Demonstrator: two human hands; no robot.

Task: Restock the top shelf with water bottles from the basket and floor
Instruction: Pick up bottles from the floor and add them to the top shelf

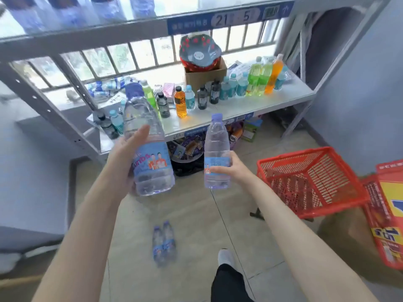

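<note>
My left hand (125, 159) grips a clear water bottle (146, 140) with a blue label and purple cap, held upright in front of the middle shelf. My right hand (229, 168) holds a second, similar water bottle (217, 149) around its label, also upright. Two more water bottles (163, 243) lie side by side on the floor between my arms. The red basket (309, 182) stands on the floor at the right and looks empty. The top shelf (87, 35) runs across the top of the view, with several water bottles (72, 12) standing on it at the left.
The middle shelf (218, 110) carries several coloured drink bottles and a cardboard box (205, 75). Snack packets fill the space under it. A second red basket with a yellow box (390, 214) sits at the far right. My shoe (226, 257) is on the floor below.
</note>
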